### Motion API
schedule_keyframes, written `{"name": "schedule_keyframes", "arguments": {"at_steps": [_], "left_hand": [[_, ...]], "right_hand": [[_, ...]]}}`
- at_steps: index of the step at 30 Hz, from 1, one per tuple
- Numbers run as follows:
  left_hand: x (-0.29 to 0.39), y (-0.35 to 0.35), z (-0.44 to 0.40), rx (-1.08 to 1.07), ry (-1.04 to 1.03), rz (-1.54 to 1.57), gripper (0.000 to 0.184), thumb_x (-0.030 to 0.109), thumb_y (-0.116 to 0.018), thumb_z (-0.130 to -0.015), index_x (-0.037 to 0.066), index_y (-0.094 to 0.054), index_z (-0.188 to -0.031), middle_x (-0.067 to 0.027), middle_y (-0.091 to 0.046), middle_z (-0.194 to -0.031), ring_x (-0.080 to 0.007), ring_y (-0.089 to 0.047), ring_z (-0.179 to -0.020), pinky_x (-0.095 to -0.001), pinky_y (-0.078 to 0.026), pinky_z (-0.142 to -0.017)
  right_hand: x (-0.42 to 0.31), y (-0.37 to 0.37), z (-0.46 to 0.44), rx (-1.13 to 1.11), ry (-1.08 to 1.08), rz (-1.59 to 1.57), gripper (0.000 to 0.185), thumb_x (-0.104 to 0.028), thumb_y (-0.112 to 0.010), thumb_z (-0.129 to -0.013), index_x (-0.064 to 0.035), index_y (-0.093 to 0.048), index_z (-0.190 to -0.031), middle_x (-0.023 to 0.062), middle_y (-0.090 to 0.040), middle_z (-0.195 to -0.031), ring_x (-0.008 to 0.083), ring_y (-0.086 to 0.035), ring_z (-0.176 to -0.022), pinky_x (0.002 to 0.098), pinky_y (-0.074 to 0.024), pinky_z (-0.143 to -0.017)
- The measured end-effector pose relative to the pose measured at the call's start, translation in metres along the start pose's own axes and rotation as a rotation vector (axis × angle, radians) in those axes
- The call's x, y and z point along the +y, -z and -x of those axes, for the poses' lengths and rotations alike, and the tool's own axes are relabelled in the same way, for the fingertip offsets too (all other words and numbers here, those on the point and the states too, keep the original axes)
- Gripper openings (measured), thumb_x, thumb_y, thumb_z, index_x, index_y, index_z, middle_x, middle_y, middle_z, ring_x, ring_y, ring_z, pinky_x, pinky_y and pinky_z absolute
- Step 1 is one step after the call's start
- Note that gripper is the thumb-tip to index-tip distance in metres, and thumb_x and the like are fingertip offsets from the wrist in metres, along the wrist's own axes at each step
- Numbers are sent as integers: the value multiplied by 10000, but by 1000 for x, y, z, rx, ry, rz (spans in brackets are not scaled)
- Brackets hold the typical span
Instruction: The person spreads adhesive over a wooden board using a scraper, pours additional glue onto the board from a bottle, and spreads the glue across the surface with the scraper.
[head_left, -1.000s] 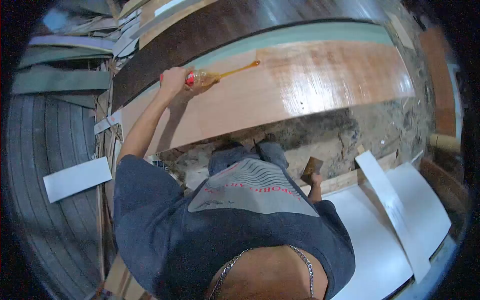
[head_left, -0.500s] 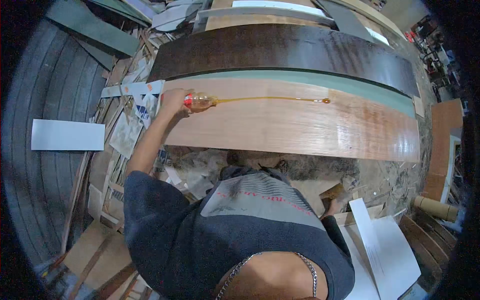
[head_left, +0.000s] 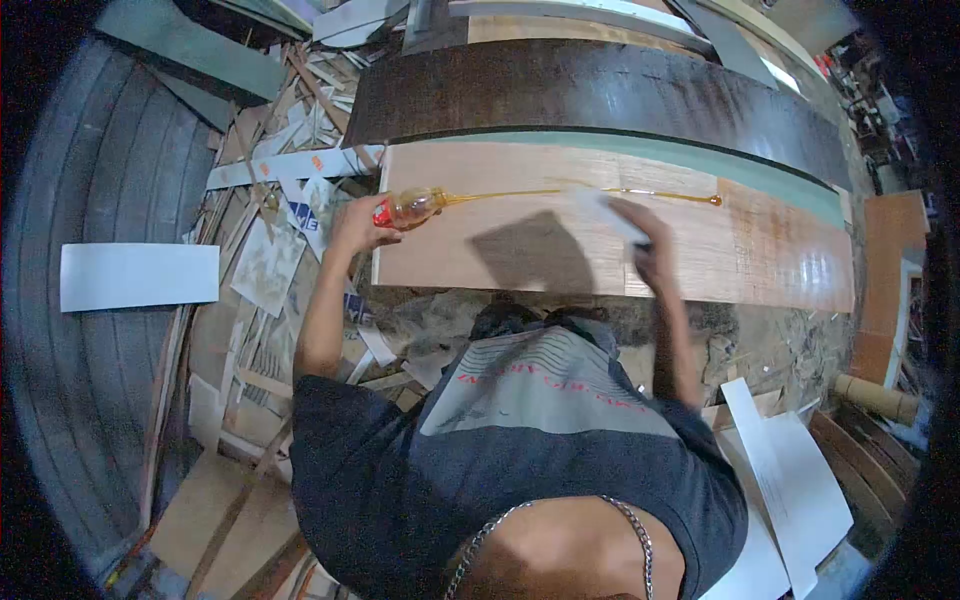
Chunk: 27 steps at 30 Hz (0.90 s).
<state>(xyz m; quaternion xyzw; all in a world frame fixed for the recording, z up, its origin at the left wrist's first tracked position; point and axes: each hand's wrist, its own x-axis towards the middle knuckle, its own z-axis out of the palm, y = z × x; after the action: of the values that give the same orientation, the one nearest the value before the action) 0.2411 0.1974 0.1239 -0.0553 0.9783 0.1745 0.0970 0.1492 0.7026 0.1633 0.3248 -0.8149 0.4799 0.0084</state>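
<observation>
My left hand [head_left: 358, 228] is wrapped round a clear plastic bottle [head_left: 416, 206] with a red label, tipped on its side over the left end of a light wooden board [head_left: 440, 255]. From the bottle's mouth a thin line of amber liquid [head_left: 530, 193] runs right along the board, ending in a small blob. My right hand [head_left: 655, 250], smeared by motion, grips a thin flat spreader [head_left: 607, 214] over the middle of the board. Its pale face overlaps the amber line; whether it touches the wood I cannot tell. A dark shadow lies beneath.
Behind the board lie a pale green strip [head_left: 740, 165] and a dark brown panel [head_left: 600, 90]. Scrap wood and paper litter the floor at left, near a white sheet [head_left: 140, 276]. White panels [head_left: 790, 480] and a cardboard tube [head_left: 875, 397] are at lower right.
My right hand has come up from low at the right, bringing the flat spreader over the board. The bottle remains tipped in my left hand; the view has shifted slightly.
</observation>
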Motion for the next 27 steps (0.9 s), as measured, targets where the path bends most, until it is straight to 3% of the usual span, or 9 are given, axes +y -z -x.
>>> {"name": "schedule_keyframes", "arguments": {"at_steps": [2,5,8,11,14,18,19,21,27], "left_hand": [[-2,0,4,54,-63,142,839,357,-931,-561,99,-617,-1295,-152,-696,-1147,-329,-668,-1058,-422,-522,-919],[20,22,19,-2,70,461,797,288,-933,-589,78,-618,-1290,-123,-703,-1159,-243,-675,-1051,-375,-519,-930],[18,25,25,142,-77,503,757,238,-934,-612,63,-620,-1279,-94,-710,-1144,-174,-661,-1032,-341,-513,-931],[7,10,23,111,-137,533,734,237,-930,-640,50,-602,-1269,-83,-709,-1097,-177,-656,-1024,-342,-510,-931],[-3,4,17,260,-148,1003,711,188,-921,-674,29,-546,-1256,-90,-692,-1016,-197,-655,-951,-346,-525,-898],[43,45,9,163,-7,964,668,187,-915,-694,4,-555,-1226,-89,-657,-1126,-183,-642,-992,-342,-523,-896],[43,39,-4,356,-150,724,670,178,-913,-697,12,-550,-1235,-86,-657,-1106,-187,-651,-978,-340,-530,-878],[53,30,-19,360,-146,953,704,182,-916,-689,11,-537,-1257,-84,-655,-1119,-191,-644,-1016,-340,-520,-900],[79,26,-51,400,-195,778,757,229,-926,-679,-4,-520,-1274,-79,-649,-1137,-201,-639,-1040,-350,-509,-923]], "right_hand": [[-10,-61,-61,-68,203,131,649,111,-502,-624,-109,-683,-1207,137,-677,-1220,336,-607,-1176,439,-457,-1029],[-6,-116,-108,-118,294,119,671,129,-508,-624,-151,-691,-1206,101,-678,-1228,316,-627,-1153,419,-491,-999],[3,-131,-105,-188,272,54,651,118,-513,-643,-161,-692,-1203,82,-678,-1235,296,-633,-1150,422,-496,-997],[11,-97,-84,-251,380,578,539,43,-565,-727,-207,-701,-1185,26,-667,-1267,228,-590,-1225,394,-451,-1058],[40,-68,-45,-273,174,631,478,16,-570,-779,-226,-702,-1169,-12,-659,-1277,199,-566,-1250,413,-422,-1087],[62,-23,15,-213,19,763,458,-14,-584,-800,-225,-685,-1195,-29,-651,-1276,211,-568,-1235,417,-420,-1086],[59,-12,29,-220,-20,808,460,-21,-586,-801,-226,-681,-1202,-29,-651,-1274,213,-565,-1239,415,-422,-1082],[48,11,58,-251,-94,837,446,-47,-580,-807,-230,-674,-1203,-32,-648,-1276,215,-564,-1240,419,-423,-1074],[58,50,114,-174,-215,821,320,-155,-588,-839,-210,-682,-1140,-15,-664,-1220,206,-580,-1203,417,-391,-1086]]}}
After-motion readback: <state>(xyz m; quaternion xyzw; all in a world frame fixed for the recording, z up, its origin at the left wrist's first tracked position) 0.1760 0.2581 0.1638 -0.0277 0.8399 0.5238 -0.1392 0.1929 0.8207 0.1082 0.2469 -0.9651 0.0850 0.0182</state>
